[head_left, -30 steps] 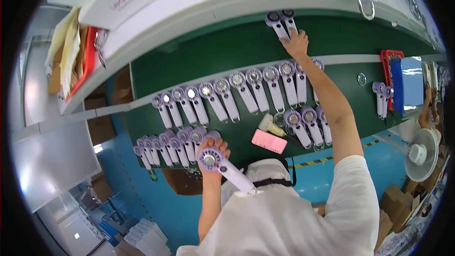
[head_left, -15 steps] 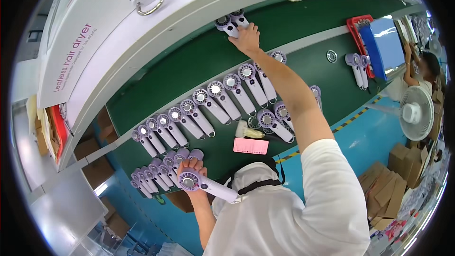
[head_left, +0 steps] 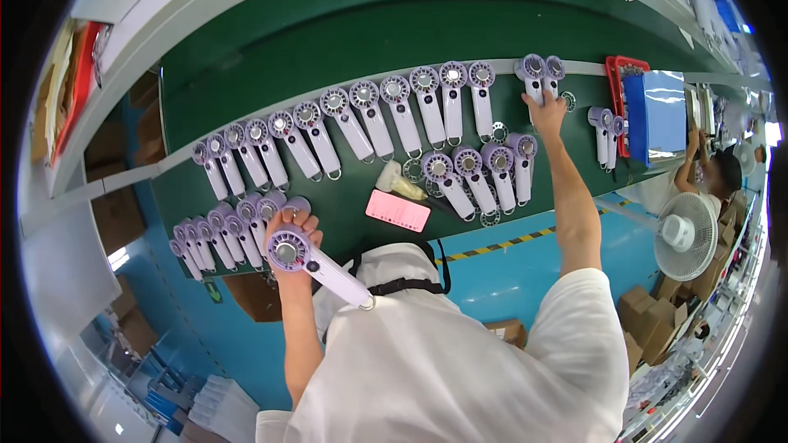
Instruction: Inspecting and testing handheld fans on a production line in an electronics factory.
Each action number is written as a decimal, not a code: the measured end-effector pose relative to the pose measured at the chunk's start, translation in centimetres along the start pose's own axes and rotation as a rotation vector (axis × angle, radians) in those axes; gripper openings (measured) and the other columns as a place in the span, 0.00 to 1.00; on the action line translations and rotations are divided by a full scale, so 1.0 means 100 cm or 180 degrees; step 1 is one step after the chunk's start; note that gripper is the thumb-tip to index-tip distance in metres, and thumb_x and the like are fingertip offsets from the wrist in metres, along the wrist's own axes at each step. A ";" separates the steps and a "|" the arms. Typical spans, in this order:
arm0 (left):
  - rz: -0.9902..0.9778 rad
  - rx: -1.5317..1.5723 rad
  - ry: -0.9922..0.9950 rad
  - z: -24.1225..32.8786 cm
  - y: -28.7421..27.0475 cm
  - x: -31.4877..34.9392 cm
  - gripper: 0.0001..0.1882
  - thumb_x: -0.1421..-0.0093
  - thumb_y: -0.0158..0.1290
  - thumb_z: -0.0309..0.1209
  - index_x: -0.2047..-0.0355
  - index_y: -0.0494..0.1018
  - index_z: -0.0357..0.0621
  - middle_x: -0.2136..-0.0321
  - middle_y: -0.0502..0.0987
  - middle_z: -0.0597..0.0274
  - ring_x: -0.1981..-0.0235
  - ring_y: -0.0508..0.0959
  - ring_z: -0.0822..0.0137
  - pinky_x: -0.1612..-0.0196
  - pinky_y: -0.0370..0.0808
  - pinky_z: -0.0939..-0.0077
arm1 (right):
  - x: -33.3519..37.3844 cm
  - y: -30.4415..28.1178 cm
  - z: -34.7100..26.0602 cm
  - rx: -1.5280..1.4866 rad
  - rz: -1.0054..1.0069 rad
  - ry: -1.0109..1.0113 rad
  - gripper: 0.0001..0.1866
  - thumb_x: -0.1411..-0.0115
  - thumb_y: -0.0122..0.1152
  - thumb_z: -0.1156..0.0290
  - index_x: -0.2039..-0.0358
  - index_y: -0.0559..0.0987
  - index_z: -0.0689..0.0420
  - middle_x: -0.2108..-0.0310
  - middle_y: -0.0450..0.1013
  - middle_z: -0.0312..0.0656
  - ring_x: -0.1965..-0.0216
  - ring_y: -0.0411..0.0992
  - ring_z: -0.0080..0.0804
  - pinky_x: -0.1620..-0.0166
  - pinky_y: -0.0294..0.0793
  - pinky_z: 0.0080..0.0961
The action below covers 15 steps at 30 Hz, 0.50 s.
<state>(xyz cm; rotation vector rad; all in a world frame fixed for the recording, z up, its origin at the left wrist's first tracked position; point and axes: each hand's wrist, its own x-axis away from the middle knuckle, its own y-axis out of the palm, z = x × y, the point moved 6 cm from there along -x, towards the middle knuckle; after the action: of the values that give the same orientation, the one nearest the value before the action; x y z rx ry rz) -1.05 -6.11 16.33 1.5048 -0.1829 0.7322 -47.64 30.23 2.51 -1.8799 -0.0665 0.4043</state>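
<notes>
My left hand [head_left: 300, 221], low at the left of the green bench, is closed around the head of a lilac handheld fan [head_left: 341, 280] whose handle slants down to the right. At the bench's far right, my right hand [head_left: 547, 114] grips the handles of a pair of handheld fans [head_left: 533, 68] side by side, heads pointing away. A long row of similar fans [head_left: 367, 119] lies between the hands. Nearer lie a tight left-hand row of fans [head_left: 232, 234] and a small group of fans [head_left: 469, 166] by several round grille rings [head_left: 499, 132].
A pink card [head_left: 397, 211] lies near the front edge beside a white and yellowish object [head_left: 400, 181]. To the right are two more fans [head_left: 602, 138], a red basket [head_left: 614, 68] and a blue bin [head_left: 654, 117]. Beyond stand a pedestal fan [head_left: 688, 235] and a co-worker [head_left: 704, 176].
My right hand has brought the two fans from the far strip of the bench across to the right, beyond the long row's end. My left hand still holds its fan.
</notes>
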 end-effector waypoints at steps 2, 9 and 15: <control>-0.0075 -0.0050 0.0035 0.001 0.004 0.002 0.11 0.36 0.45 0.37 0.70 0.67 0.44 0.74 0.64 0.63 0.70 0.63 0.64 0.70 0.66 0.70 | 0.014 0.000 0.010 0.0071 -0.0081 0.0062 0.31 0.55 0.70 0.44 0.59 0.80 0.56 0.60 0.67 0.60 0.59 0.67 0.59 0.54 0.69 0.49; -0.0161 0.0126 0.0083 -0.001 0.007 0.008 0.11 0.35 0.45 0.36 0.70 0.67 0.43 0.73 0.63 0.62 0.69 0.62 0.65 0.69 0.66 0.69 | 0.039 -0.001 0.039 -0.0002 -0.0231 -0.0025 0.32 0.57 0.72 0.44 0.56 0.79 0.53 0.59 0.67 0.58 0.57 0.67 0.56 0.53 0.69 0.47; -0.0145 0.0052 0.0052 -0.014 0.006 0.010 0.11 0.36 0.45 0.36 0.71 0.67 0.43 0.74 0.63 0.63 0.69 0.62 0.65 0.69 0.64 0.71 | 0.032 0.002 0.040 -0.0053 -0.0503 0.0172 0.34 0.59 0.73 0.42 0.56 0.80 0.53 0.58 0.68 0.55 0.57 0.69 0.54 0.52 0.70 0.45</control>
<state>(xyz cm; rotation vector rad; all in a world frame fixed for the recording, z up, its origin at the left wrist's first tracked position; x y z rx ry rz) -1.07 -4.53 17.28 1.5135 -0.1301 0.7107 -45.91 34.59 0.34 -1.8857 -0.1813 0.2453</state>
